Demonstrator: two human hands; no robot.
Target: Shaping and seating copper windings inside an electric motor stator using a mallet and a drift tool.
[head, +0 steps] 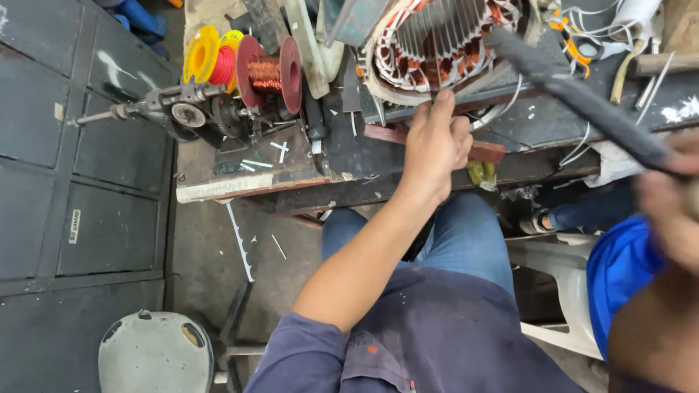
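Stator point(444, 44) on tabletop point(291, 164) at 12 o'clock; left hand point(435, 142) fingers curled together, steadying it; right hand point(673, 200) fingers clamped on dark rod point(582, 98), angled in, blurry tbh.

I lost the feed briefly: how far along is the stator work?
Done: copper coils sit in the stator slots. In hand: the left hand rests at its lower rim, the right hand holds a dark mallet over it. Left: white wire ends hang loose.
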